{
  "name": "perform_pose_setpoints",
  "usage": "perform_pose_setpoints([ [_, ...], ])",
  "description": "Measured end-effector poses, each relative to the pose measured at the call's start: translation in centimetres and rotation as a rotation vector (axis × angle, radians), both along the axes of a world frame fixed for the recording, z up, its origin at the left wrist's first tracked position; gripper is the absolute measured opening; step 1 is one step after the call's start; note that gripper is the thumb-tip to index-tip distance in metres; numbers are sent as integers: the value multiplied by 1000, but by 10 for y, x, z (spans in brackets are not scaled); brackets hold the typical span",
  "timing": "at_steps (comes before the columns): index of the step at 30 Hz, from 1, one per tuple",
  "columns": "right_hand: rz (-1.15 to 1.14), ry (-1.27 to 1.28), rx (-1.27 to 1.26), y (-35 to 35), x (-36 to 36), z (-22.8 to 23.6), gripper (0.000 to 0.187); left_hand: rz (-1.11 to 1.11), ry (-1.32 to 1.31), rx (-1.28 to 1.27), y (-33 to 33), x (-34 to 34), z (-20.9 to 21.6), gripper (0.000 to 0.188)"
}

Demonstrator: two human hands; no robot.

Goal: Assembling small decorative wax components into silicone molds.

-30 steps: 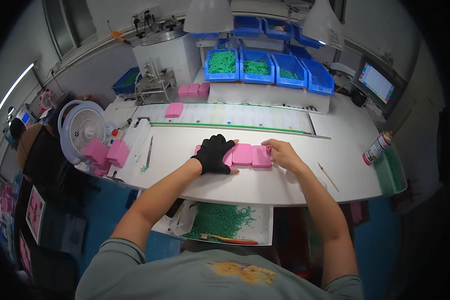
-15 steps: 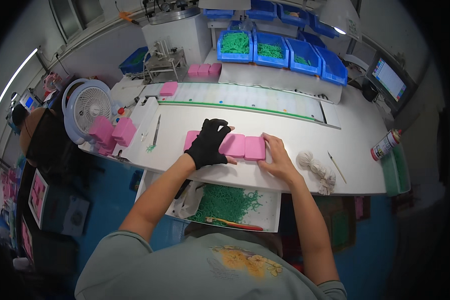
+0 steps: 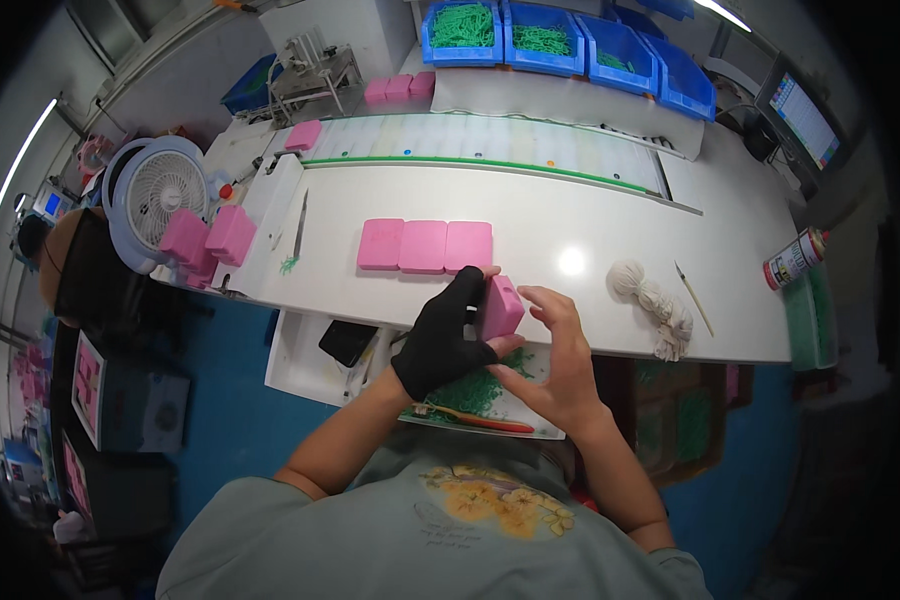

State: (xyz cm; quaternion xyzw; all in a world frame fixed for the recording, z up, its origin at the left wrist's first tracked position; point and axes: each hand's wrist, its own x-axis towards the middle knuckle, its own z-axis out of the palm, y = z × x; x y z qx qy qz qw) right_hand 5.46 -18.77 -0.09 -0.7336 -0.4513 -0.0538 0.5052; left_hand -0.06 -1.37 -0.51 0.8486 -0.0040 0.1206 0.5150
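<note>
Gripping a pink block (image 3: 502, 308) by its far and near ends, the gloved left hand (image 3: 448, 335) is holding it above the front edge of the white table (image 3: 590, 220). The bare right hand (image 3: 560, 365) is curving around its right side, thumb and fingers wide apart; I cannot tell whether a fingertip is touching. White tabletop is stretching rightward from the block to a knotted bundle of pale cord (image 3: 655, 310), and an open drawer (image 3: 295, 355) is jutting out below the edge. The block is standing on its side, its long axis running roughly from far to near, a narrow, notched side facing up and right. Its surface is looking matte, its corners rounded. Beyond, three pink blocks (image 3: 425, 246) are lying flat in a row. Farther back, blue plastic bins (image 3: 545, 62) are holding thin green pieces (image 3: 540, 40).
</note>
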Motion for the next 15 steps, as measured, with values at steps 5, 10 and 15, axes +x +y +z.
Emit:
perform_pose_setpoints([
  [5, 173, 1178, 211, -12, -4, -10, 53, -157, -112, 80, 14, -13, -1, 76],
  [10, 251, 1382, 220, 7, -14, -22, 50, -205, -115, 47, 9, -20, -7, 73],
  [15, 245, 1487, 399, 14, -22, -18, 46, -163, -170, 37, 7, -21, 2, 67],
])
